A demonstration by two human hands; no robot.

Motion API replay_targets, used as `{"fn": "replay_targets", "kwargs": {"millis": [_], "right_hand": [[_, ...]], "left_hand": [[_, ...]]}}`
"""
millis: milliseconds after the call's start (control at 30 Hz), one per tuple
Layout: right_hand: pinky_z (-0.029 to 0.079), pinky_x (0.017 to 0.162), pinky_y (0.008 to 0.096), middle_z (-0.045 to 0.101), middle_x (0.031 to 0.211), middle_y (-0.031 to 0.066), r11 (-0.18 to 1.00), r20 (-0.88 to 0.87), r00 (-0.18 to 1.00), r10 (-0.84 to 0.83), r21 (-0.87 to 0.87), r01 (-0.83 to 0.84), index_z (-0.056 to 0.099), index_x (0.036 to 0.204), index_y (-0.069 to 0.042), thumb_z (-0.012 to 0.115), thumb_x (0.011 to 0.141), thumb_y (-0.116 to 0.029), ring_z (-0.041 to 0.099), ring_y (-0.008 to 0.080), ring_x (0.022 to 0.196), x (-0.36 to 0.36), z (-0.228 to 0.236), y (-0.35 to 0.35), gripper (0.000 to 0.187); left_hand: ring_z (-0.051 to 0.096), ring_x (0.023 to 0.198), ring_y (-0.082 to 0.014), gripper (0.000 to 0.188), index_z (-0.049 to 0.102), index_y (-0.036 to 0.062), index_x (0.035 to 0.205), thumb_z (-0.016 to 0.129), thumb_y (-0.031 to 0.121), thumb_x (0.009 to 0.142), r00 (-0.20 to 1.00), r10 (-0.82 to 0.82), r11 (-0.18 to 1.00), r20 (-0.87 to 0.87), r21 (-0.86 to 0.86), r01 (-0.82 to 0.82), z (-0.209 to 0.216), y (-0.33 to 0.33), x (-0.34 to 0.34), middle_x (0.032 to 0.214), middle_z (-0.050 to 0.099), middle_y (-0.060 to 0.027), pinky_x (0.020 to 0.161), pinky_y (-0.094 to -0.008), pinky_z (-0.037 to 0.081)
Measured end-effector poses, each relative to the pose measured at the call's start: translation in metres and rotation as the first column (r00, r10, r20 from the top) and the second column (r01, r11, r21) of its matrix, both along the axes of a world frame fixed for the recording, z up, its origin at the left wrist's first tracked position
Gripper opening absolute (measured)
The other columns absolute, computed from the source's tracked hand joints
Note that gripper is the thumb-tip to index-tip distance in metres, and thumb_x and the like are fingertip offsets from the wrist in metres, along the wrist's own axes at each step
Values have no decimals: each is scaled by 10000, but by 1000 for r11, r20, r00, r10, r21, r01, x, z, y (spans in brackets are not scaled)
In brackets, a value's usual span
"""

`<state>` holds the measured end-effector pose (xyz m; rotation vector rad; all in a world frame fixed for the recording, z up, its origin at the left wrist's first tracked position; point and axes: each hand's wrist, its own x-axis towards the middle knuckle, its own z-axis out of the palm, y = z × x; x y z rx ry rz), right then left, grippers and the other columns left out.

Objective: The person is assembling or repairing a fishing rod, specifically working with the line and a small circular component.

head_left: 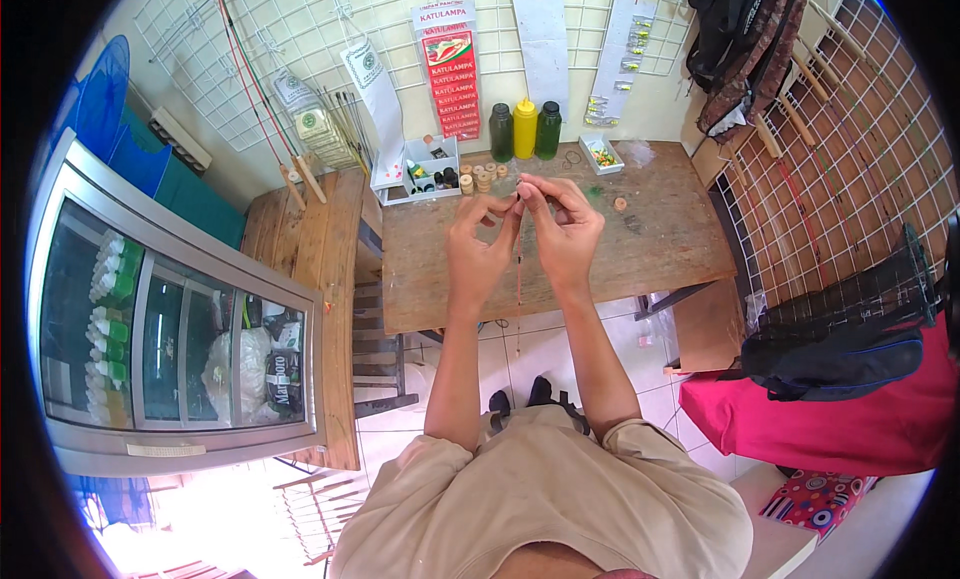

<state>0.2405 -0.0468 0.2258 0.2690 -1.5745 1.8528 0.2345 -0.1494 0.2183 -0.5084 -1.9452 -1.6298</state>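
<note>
from my remote seat i see the left hand point(478, 241) and right hand point(565, 234) meet over the worn brown wooden bench point(430, 289), each grip pinched closed on a thin beaded line point(519, 277) hanging across the front edge; pale round spools point(484, 183) stand toward the back edge

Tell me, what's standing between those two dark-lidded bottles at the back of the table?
In the head view, a yellow bottle stands between the left dark-lidded bottle and the right dark-lidded bottle.
</note>
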Motion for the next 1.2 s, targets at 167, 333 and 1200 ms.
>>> {"fn": "replay_targets", "kwargs": {"millis": [167, 333, 1200], "right_hand": [[440, 644, 192, 616, 867, 54, 995, 35, 998, -44, 90, 40, 675, 1012, 32, 664, 825, 7, 575, 71, 733, -4, 2, 4, 189], [428, 589, 183, 619, 855, 34, 994, 152, 983, 107, -26, -104, 674, 1010, 29, 676, 832, -35, 570, 56, 680, -13, 0, 10, 189], [493, 624, 184, 648, 846, 45, 963, 329, 906, 268, -55, -265, 581, 950, -1, 617, 899, -151, 610, 76, 777, -69, 3, 30, 162]], "left_hand": [[529, 702, -191, 87, 652, 43, 854, 681, 27, 774, 999, -31, 997, -18, -67, 30, -4, 2, -7, 741, 613, -45, 602, -296, 423], [542, 711, -205, 90, 642, 40, 844, 675, 12, 765, 1000, -10, 996, -9, -88, 9, -8, 3, -13, 750, 616, -47, 603, -303, 427], [627, 814, -102, 209, 637, 2, 1040, 654, 88, 850, 943, -192, 980, 270, 6, 198, -30, 14, -50, 934, 683, -60, 676, -244, 446]]}}
